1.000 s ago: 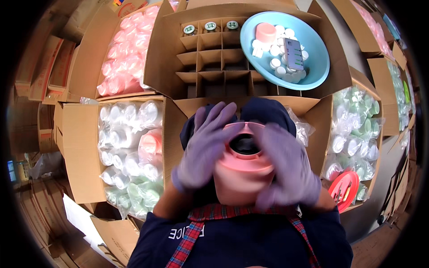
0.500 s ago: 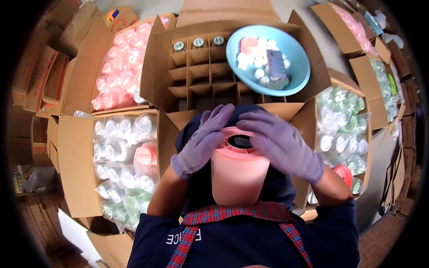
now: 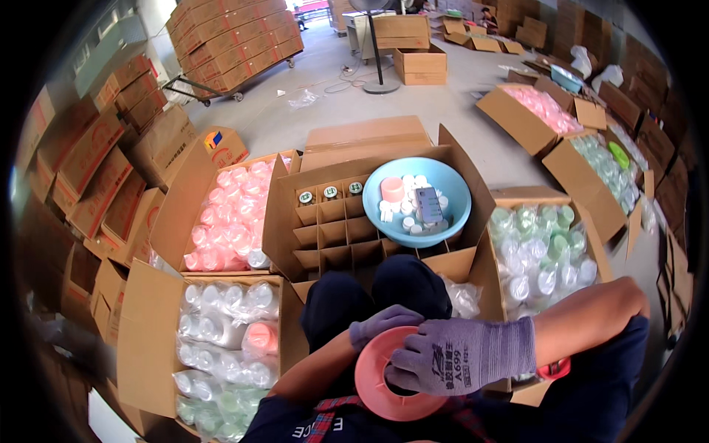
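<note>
Close to my body is a pink plastic container [image 3: 375, 367], its round face with a dark central hole turned up toward me. My left hand [image 3: 388, 321] curves round its far edge, fingers partly hidden behind my right hand. My right hand [image 3: 458, 358] lies across the face from the right, its fingers curled in at the dark hole; whatever they pinch there is hidden. Both hands wear grey-purple gloves. Beyond my knees stands a divided cardboard box [image 3: 325, 232] with several green-and-white bottle tops [image 3: 331, 192] in its back row.
A blue basin [image 3: 459, 184] with white caps, a pink cup and a phone [image 3: 427, 204] rests on the divided box. Around me stand cartons of bagged pink containers [image 3: 233, 214], white bottles [image 3: 214, 325] and green-white bottles [image 3: 543, 251]. Farther off are a loaded cart [image 3: 236, 52] and a fan stand [image 3: 378, 55].
The view has lifted, showing more of the room. The pink container has tilted, its holed face more toward me. My right hand has moved from its side to over the hole.
</note>
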Demonstrator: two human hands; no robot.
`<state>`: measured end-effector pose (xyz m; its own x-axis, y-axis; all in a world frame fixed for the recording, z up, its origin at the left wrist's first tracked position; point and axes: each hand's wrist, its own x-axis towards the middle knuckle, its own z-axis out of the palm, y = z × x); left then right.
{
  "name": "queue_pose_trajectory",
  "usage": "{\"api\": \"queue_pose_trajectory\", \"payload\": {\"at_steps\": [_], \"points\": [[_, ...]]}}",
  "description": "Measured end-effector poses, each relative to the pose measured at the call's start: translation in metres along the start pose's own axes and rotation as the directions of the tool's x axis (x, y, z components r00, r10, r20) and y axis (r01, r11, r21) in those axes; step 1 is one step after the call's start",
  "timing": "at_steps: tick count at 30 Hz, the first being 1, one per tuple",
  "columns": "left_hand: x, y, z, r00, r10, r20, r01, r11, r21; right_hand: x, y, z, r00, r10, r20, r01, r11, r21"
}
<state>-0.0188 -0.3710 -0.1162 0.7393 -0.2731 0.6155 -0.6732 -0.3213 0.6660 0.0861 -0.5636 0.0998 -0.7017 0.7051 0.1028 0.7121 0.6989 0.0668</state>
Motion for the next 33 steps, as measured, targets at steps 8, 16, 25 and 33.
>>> {"api": "queue_pose_trajectory", "payload": {"at_steps": [8,16,25,33], "points": [[0.029,0.067,0.019,0.578,-0.806,-0.130,0.781,0.592,-0.197,-0.055,-0.073,0.055,0.692,0.700,0.175,-0.717,0.639,0.280],[0.044,0.115,-0.002,0.763,-0.644,-0.051,0.646,0.759,0.084,-0.083,-0.079,0.058,0.689,0.670,0.274,-0.710,0.552,0.437],[0.031,0.163,0.034,0.531,-0.816,-0.229,0.815,0.566,-0.126,-0.082,-0.095,0.095,0.581,0.807,0.103,-0.700,0.430,0.570],[0.039,0.164,0.027,0.496,-0.862,-0.104,0.812,0.503,-0.297,-0.056,-0.092,0.122,0.450,0.750,-0.485,-0.484,0.661,0.573]]}}
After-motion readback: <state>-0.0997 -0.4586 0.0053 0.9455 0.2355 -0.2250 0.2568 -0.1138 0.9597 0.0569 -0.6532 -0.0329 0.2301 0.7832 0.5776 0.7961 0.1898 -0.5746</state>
